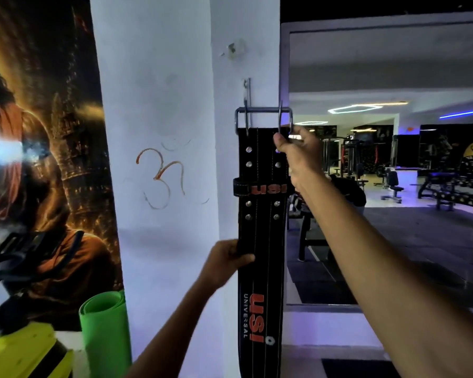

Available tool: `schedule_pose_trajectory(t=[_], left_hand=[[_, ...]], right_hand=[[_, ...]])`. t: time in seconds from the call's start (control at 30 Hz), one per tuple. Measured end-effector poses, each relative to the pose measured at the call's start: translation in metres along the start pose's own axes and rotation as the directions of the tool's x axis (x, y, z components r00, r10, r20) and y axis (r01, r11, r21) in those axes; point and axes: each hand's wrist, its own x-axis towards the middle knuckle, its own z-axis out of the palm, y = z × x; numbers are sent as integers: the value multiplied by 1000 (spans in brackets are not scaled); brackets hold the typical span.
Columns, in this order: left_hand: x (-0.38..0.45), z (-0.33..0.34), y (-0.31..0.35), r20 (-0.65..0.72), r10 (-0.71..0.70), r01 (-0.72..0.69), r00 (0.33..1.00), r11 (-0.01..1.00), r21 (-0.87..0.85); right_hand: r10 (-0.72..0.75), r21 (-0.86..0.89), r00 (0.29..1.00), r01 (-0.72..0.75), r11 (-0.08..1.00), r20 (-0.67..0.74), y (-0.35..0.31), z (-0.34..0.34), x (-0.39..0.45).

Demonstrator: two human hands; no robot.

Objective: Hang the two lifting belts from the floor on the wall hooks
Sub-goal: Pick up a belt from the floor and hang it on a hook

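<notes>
Against the white pillar (161,132) hung the black USI lifting belt (262,227). My left hand (227,261) gripped its edge to steady it, while my right hand (298,148) pinched the steel buckle (264,111), seating it on the wall hook (247,91).

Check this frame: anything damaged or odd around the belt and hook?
Yes. Above the hook, the wall has a chipped patch, like an old fixing torn out. The belt hangs straight in both hands.
</notes>
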Motion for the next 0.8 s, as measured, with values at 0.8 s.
schedule_pose_trajectory(t=[0.8], left_hand=[[-33, 47, -41, -32, -24, 25, 999, 999, 36]], right_hand=[[-12, -17, 1000, 12, 1000, -19, 21, -44, -16]])
